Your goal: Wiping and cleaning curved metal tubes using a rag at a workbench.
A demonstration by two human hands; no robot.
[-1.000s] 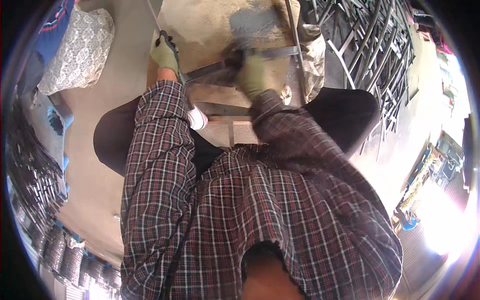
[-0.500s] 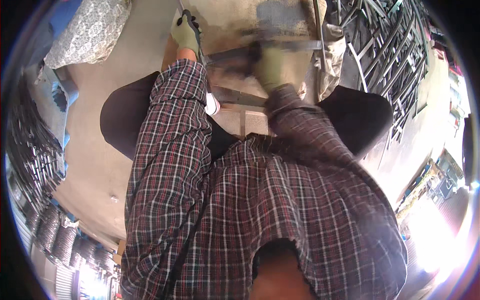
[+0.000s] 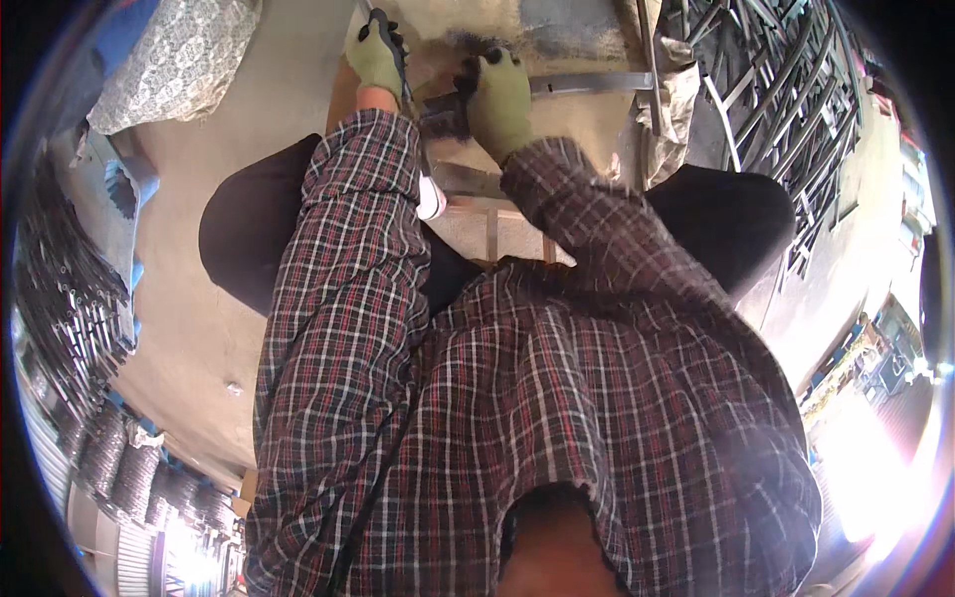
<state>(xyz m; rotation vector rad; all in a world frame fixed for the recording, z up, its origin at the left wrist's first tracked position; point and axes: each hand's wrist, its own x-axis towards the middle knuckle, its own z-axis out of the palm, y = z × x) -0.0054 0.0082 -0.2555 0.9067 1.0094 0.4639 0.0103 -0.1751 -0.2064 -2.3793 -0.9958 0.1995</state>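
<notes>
My left hand, in a pale green glove with dark fingertips, is closed around a thin dark strip running lengthwise under it. To its right, my right hand, gloved the same way, is closed with its fingers curled. A dark, blurred thing is at its fingers; what it is I cannot make out. Beneath this hand a flat grey metal bar lies crosswise on a tan, smudged board. A small white and pink object sits just below my left wrist.
Many dark metal strips lie heaped at the right, beside a crumpled beige cloth. A white patterned sack stands at upper left. Bundled rods and stacked coils line the left side. My bent knees flank the board.
My right hand, blurred by motion before, has moved left and up toward my left hand. The crosswise bar has shifted slightly right. My left hand has barely moved.
</notes>
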